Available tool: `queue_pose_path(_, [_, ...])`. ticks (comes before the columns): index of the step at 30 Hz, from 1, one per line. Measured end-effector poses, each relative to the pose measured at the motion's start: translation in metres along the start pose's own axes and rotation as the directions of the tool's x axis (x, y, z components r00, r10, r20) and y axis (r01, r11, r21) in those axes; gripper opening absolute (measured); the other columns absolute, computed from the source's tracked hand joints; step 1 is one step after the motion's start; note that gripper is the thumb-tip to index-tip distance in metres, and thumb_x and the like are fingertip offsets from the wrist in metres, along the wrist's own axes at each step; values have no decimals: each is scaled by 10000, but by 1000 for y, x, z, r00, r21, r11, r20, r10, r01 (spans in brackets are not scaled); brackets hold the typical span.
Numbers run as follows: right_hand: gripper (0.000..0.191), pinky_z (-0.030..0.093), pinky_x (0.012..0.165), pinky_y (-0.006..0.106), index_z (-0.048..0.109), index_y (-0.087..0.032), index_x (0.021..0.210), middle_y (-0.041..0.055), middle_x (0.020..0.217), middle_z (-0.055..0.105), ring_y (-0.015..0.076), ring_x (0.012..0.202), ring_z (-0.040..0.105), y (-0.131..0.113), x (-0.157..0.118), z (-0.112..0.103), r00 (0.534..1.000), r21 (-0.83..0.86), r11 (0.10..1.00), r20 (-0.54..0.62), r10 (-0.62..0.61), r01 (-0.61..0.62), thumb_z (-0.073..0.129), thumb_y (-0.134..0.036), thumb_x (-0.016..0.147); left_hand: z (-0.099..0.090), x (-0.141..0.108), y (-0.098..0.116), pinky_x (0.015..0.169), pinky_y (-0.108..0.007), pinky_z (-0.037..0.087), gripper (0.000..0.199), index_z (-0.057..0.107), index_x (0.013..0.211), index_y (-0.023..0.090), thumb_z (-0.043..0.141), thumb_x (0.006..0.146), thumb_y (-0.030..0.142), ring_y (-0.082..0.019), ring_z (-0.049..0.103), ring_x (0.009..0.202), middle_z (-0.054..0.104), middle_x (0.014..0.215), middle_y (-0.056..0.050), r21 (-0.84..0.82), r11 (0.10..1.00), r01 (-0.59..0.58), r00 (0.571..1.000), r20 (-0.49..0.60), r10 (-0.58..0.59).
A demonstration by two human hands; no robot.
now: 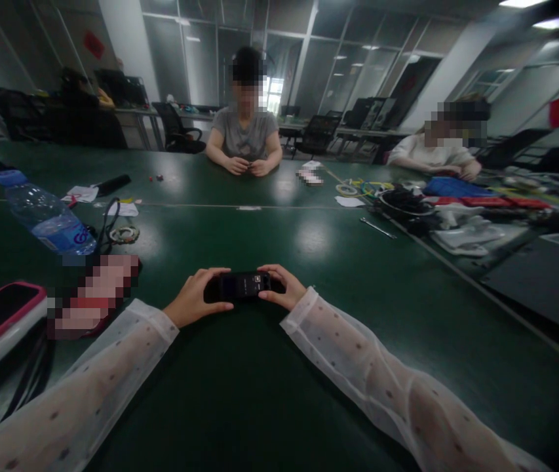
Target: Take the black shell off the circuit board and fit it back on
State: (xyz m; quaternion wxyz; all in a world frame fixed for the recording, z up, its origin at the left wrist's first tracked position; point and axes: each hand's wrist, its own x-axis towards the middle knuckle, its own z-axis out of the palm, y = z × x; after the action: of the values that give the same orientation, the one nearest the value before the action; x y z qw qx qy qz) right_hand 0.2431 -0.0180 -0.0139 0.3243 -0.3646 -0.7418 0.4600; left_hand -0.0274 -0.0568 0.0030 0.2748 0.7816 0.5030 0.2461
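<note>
A small black rectangular device [244, 286] with a dark screen and white markings is held level just above or on the green table; I cannot tell which. My left hand [193, 296] grips its left end, thumb along the near edge and fingers along the far edge. At the other end, my right hand [283, 288] holds it between thumb and fingers. Sheer white dotted sleeves cover both of my forearms.
To the left are a water bottle [50, 216], a blurred reddish phone-like object [99, 292] and a pink-edged white device [4, 328]. A wrench [377, 227] lies right, near piled cables [402, 203]. Two people sit across the green table [240, 236].
</note>
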Motion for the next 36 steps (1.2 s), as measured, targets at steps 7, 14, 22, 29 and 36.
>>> queue_pose_path(7, [530,420,950,498,442,-240,1196,50,1031,629,232,1032,591,6,0,4,1000,-122,992,-21,1,-3,687,-388,750,3,3,-1,951,-480,409,522,462,1244,292,623,784,478,-272,496,1135,529,1225,-61,-4,1000,6,999,-48,-7])
queue_pose_path(14, [409,413,967,495,540,-241,1130,92,1136,561,268,1134,480,6,-1,8,983,-400,916,-149,-102,34,616,-463,796,2,6,0,956,-467,414,515,467,1239,243,542,824,538,-258,492,1135,530,1232,-72,22,1000,20,999,-38,-19])
queue_pose_path(22, [594,435,949,485,417,-298,1305,84,1212,514,247,1127,504,2,-2,10,986,-373,926,-122,-114,61,667,-372,772,5,9,-4,966,-458,395,505,482,1225,226,514,838,547,-262,468,1158,521,1264,-77,102,994,-29,998,-48,34])
queue_pose_path(29, [519,453,931,459,488,-264,1178,66,1131,580,241,1071,561,3,3,13,981,-319,946,-160,-108,52,717,-330,718,7,7,-9,955,-473,414,588,440,1279,245,614,780,502,-284,475,1165,535,1250,-75,81,996,-32,997,-70,38])
queue_pose_path(36, [509,468,922,413,439,-231,1189,84,1128,581,230,1041,582,5,2,17,898,-177,979,-407,-166,100,668,-373,757,9,7,-12,941,-444,445,556,457,1280,245,626,790,447,-257,525,1112,547,1200,-77,-30,999,25,994,-104,-28])
